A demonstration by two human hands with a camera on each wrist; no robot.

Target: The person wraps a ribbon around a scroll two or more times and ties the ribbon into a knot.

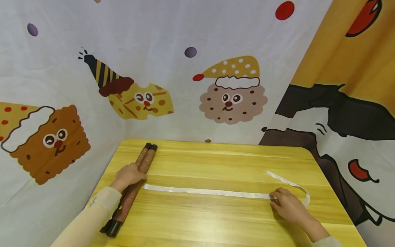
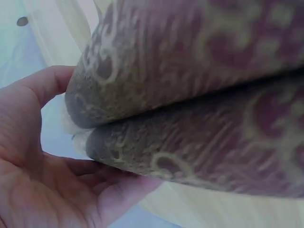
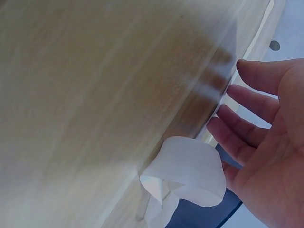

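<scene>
On the left side of the table, my left hand (image 1: 129, 175) grips two brown patterned rolls (image 1: 129, 200), scroll-like, with black ends. They lie side by side and slant away from me. Seen from the left wrist, the thumb is on one side of the rolls (image 2: 190, 118) and the fingers on the other. A white ribbon (image 1: 210, 192) runs nearly straight across the table from beside the rolls to my right hand (image 1: 288, 205). This hand's fingertips touch the ribbon, and the fingers are loosely bent. Past the hand, the ribbon's tail (image 3: 190, 166) loops up and curls back.
Both hands work over a yellow wood-grain table (image 1: 200, 226) with rounded far corners. Behind it and at both sides hangs a white cloth (image 1: 172, 31) printed with cartoon biscuits and cheese. A yellow and dark printed section (image 1: 342, 68) of it is at the right.
</scene>
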